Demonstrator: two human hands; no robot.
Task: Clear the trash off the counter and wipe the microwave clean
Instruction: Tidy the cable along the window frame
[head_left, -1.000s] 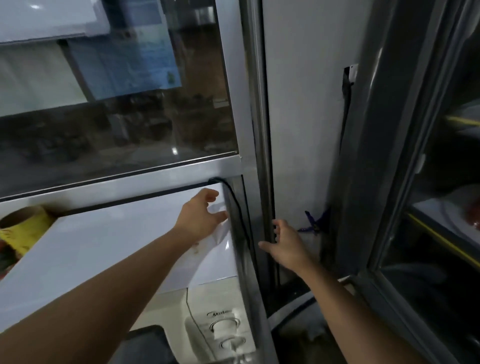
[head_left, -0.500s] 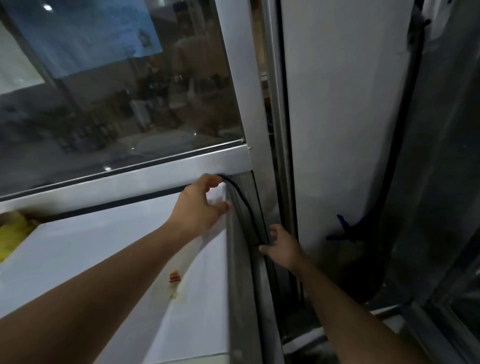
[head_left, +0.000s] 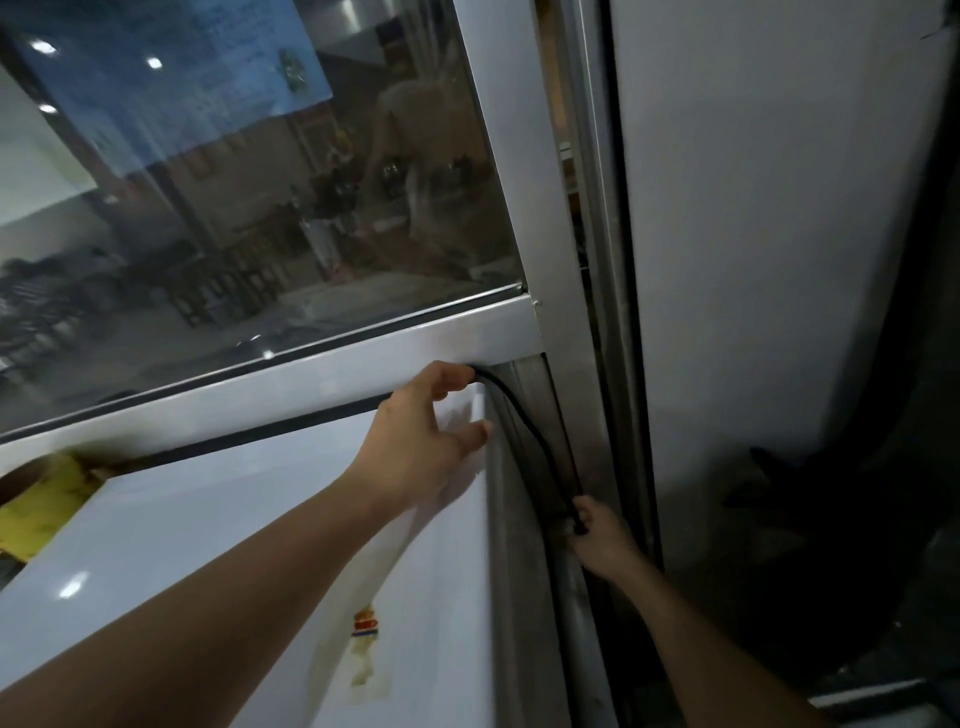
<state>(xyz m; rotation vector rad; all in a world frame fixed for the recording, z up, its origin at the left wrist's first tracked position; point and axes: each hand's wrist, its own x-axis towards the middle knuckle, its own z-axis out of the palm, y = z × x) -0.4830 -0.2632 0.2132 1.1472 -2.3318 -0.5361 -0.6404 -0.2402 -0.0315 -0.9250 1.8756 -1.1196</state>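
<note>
The white microwave (head_left: 234, 545) fills the lower left, seen from above, with a brownish stain and a small sticker (head_left: 365, 623) on its top. My left hand (head_left: 421, 441) rests on its far right corner, fingers curled over the back edge where a black power cord (head_left: 524, 426) comes out. The cord runs down the narrow gap beside the microwave. My right hand (head_left: 597, 535) is down in that gap and grips the cord's lower part.
A glass window (head_left: 234, 208) with a metal frame (head_left: 311, 379) stands right behind the microwave. A yellow object (head_left: 36, 504) sits at the left edge. A white wall panel (head_left: 769, 234) and dark shadowed space lie to the right.
The view has moved closer and lower. My right hand has gone deeper into the gap and closed round the cord; my left hand stays at the microwave's back corner.
</note>
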